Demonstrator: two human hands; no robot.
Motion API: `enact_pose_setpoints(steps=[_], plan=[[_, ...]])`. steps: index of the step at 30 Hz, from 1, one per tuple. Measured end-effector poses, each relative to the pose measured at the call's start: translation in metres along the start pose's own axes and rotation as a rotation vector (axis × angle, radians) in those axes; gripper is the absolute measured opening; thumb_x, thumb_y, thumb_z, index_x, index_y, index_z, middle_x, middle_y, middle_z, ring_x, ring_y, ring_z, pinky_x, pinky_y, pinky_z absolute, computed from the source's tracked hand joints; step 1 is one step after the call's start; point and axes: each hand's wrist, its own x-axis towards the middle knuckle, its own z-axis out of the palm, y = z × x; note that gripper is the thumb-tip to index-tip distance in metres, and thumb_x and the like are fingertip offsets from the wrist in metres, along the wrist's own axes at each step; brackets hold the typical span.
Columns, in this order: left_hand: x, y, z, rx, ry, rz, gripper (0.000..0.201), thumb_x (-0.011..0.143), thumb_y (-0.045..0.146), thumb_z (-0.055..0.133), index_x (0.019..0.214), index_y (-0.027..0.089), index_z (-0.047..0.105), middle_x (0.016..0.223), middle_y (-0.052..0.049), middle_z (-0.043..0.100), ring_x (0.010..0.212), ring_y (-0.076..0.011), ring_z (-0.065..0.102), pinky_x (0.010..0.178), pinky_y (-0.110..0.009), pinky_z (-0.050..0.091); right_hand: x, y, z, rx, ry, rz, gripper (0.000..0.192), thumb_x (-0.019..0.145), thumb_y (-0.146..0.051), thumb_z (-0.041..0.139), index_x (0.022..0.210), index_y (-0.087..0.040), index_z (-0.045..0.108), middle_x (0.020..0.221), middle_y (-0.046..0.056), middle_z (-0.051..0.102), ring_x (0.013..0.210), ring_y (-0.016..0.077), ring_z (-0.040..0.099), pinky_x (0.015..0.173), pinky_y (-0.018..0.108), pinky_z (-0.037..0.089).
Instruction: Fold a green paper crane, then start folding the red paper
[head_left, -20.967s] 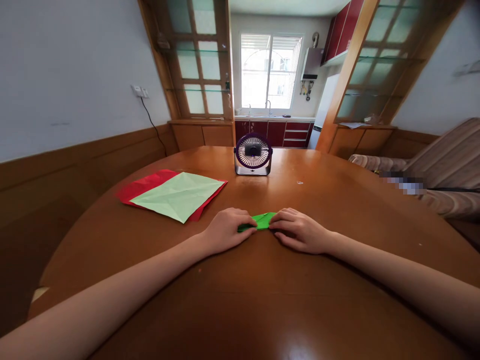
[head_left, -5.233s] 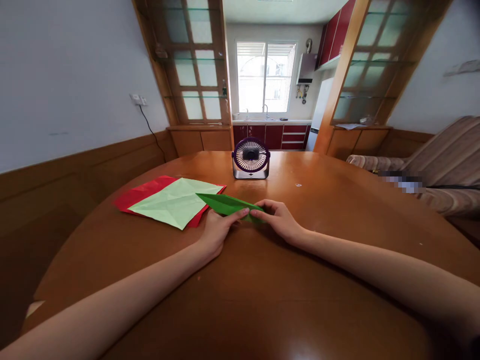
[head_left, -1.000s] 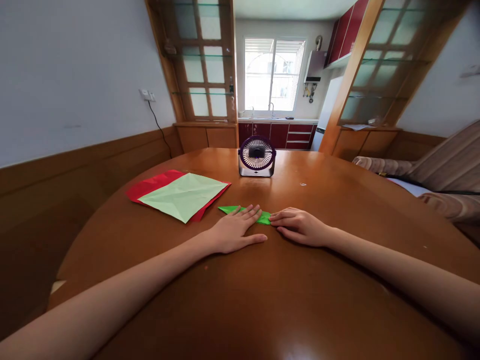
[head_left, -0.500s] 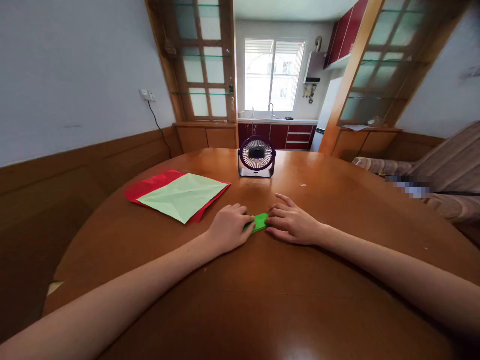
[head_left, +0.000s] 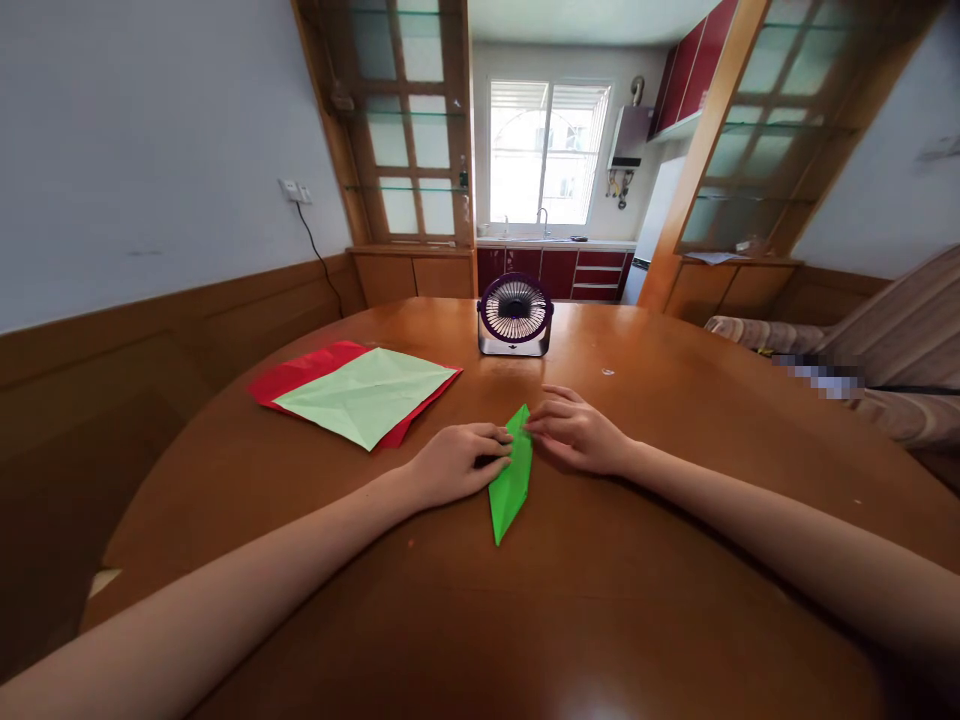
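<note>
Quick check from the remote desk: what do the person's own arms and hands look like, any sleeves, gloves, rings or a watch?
Both forearms come in bare from the bottom corners, with no sleeve in view. The left hand and the right hand wear no gloves. No ring, watch, bracelet or marking shows on either hand or wrist. Fingernails are too small to judge.

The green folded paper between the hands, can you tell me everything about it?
The green folded paper is bright green and folded into a long, narrow shape with a point at each end. It lies on the brown wooden table, one point toward the person, the other toward the small fan. The left hand touches its left edge and the right hand pinches its far end. A crease runs along it.
</note>
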Motion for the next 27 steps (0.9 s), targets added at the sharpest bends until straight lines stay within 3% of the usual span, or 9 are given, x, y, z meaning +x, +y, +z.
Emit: enact_pose_setpoints(steps=[7,13,19,22,27], plan=[[0.001,0.002,0.0,-0.018,0.004,0.011,0.024,0.09,0.026,0.054,0.098,0.015,0.073,0.104,-0.01,0.069,0.1,-0.0209,0.067,0.09,-0.033,0.053,-0.002,-0.016,0.0,0.2,-0.037,-0.07,0.022,0.089,-0.018,0.053,0.101,-0.019,0.071,0.102,0.007,0.073,0.101,0.0194,0.066,0.106,0.045,0.045],[-0.001,-0.01,-0.008,-0.215,-0.037,0.04,0.026,0.086,0.018,0.057,0.108,0.018,0.071,0.11,-0.009,0.071,0.111,-0.0201,0.064,0.098,-0.034,0.05,-0.01,-0.004,-0.005,0.416,-0.108,0.018,0.024,0.09,-0.02,0.055,0.108,-0.019,0.07,0.107,0.007,0.073,0.107,0.0185,0.066,0.114,0.047,0.036],[-0.002,-0.02,-0.014,-0.311,-0.064,0.074,0.028,0.083,0.024,0.069,0.111,0.022,0.07,0.112,-0.008,0.071,0.108,-0.0205,0.066,0.096,-0.035,0.051,-0.013,0.0,-0.009,0.419,-0.138,0.025,0.021,0.088,-0.02,0.059,0.106,-0.019,0.069,0.108,0.006,0.073,0.11,0.0189,0.065,0.116,0.05,0.028],[-0.001,-0.016,-0.014,-0.247,-0.055,0.124,0.024,0.086,0.027,0.067,0.109,0.021,0.071,0.11,-0.008,0.071,0.103,-0.019,0.067,0.092,-0.032,0.053,-0.012,-0.004,-0.008,0.357,-0.102,0.013,0.019,0.088,-0.02,0.058,0.105,-0.02,0.067,0.102,0.004,0.074,0.106,0.0182,0.066,0.114,0.049,0.031],[0.001,-0.004,-0.013,0.076,-0.054,0.265,0.023,0.096,0.026,0.051,0.107,0.017,0.068,0.106,-0.009,0.072,0.098,-0.0197,0.067,0.087,-0.032,0.051,-0.011,-0.008,-0.006,0.216,-0.082,-0.065,0.022,0.089,-0.019,0.054,0.109,-0.02,0.065,0.104,0.005,0.072,0.103,0.0173,0.066,0.112,0.047,0.033]])
